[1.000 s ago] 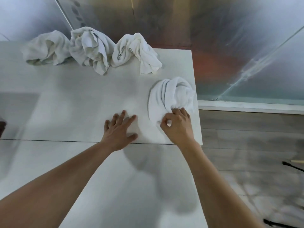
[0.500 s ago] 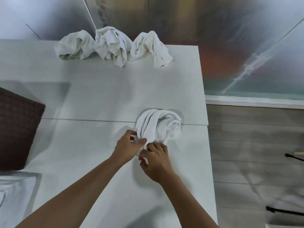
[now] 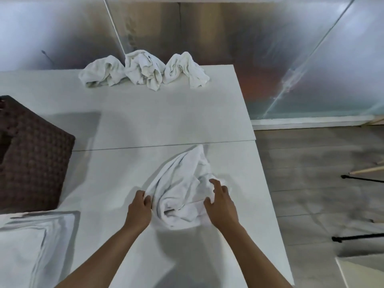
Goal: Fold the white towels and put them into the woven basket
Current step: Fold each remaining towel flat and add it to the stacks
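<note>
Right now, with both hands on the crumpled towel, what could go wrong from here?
The towel is bunched, so a fold started now would likely come out uneven. It lies near the table's right edge; spread out, it may hang off. The left hand pinches one edge, while the right hand rests loosely and may slip.

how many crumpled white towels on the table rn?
4. Three bunched along the far edge: left, middle, right. One near towel between both hands. Basket contents are hidden.
</note>
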Demonstrator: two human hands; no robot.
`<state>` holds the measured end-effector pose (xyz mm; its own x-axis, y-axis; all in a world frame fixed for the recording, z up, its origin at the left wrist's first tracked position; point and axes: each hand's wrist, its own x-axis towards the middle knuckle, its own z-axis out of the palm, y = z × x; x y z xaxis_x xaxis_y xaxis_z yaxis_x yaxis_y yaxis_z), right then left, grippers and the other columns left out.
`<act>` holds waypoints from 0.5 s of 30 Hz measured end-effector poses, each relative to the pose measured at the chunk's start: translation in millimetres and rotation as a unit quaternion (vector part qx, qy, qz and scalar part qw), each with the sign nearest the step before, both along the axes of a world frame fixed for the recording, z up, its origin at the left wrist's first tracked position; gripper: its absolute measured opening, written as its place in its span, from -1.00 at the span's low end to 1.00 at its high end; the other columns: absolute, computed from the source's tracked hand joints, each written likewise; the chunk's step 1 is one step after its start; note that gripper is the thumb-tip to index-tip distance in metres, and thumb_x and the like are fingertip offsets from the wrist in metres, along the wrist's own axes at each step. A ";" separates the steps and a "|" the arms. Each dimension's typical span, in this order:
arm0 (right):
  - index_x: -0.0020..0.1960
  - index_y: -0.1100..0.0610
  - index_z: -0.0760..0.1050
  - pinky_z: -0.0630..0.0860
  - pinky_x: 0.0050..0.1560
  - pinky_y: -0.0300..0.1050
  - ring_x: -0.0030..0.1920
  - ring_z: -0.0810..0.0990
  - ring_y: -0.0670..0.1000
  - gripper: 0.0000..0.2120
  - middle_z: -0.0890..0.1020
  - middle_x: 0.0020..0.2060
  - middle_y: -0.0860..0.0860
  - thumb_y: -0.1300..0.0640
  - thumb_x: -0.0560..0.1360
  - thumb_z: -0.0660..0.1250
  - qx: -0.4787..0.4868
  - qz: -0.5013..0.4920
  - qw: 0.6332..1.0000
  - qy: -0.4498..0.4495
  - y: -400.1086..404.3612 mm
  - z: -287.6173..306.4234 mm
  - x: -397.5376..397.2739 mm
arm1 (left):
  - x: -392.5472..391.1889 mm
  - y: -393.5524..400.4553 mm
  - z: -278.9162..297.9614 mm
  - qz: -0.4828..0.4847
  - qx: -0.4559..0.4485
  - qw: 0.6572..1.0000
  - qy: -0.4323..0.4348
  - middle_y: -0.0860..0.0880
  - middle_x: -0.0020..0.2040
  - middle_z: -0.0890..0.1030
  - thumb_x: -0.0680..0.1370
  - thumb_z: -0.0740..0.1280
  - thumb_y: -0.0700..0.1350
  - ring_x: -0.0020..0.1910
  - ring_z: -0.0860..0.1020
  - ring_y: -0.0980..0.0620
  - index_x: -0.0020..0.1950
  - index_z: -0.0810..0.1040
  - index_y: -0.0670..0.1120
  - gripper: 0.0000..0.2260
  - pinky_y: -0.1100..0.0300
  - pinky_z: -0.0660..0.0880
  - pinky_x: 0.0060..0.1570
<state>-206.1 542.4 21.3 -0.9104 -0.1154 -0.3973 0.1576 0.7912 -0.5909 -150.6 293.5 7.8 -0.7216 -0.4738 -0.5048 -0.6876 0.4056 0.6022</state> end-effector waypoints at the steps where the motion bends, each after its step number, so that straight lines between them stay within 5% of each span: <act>1: 0.55 -0.12 0.17 0.47 -0.04 -0.03 0.08 0.60 0.14 -0.39 0.37 0.30 0.00 0.15 0.57 0.28 0.031 0.012 0.999 0.002 2.4 -2.6 0.1 | 8.5 -6.2 -0.3 0.001 -0.001 1.000 -0.010 -0.10 -0.16 0.54 0.69 0.16 -0.09 -0.23 0.50 -0.03 -0.02 0.39 -0.14 -0.85 0.07 0.35 -0.26; 7: 0.55 -0.11 0.19 0.37 0.27 0.03 0.29 0.44 0.14 -0.30 0.30 0.42 0.06 0.07 0.49 0.39 0.245 0.168 0.954 -0.026 5.2 -22.9 3.2 | 35.2 -25.2 4.6 -0.021 -0.002 1.000 0.009 -0.03 0.07 0.58 0.61 0.32 -0.15 0.06 0.58 -0.11 0.22 0.44 -0.05 -0.80 0.07 0.46 0.00; 12: 0.39 -0.05 0.42 0.31 0.28 0.00 0.25 0.45 0.10 -0.55 0.44 0.28 0.00 0.00 0.52 0.38 0.258 0.202 0.944 0.028 6.8 -37.9 23.0 | 39.0 -15.6 18.3 -0.136 -0.124 0.981 0.061 -0.08 0.25 0.51 0.54 0.39 -0.15 0.14 0.50 -0.19 0.37 0.43 0.00 -0.59 0.01 0.44 0.14; 15: 0.23 -0.03 0.54 0.26 0.31 -0.05 0.18 0.52 0.05 -0.76 0.54 0.14 -0.08 0.03 0.58 0.30 0.184 0.168 0.965 0.082 13.5 -37.2 30.5 | 35.7 -0.3 32.2 -0.210 -0.190 0.952 0.118 -0.01 0.28 0.50 0.50 0.41 -0.13 0.19 0.48 -0.17 0.35 0.46 0.01 -0.58 0.00 0.44 0.20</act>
<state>-175.6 555.9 -15.9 -0.9001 -0.2939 -0.3215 -0.2164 0.9423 -0.2556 -114.9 293.3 40.1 -0.9597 -0.2344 -0.1549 -0.2804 0.8343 0.4746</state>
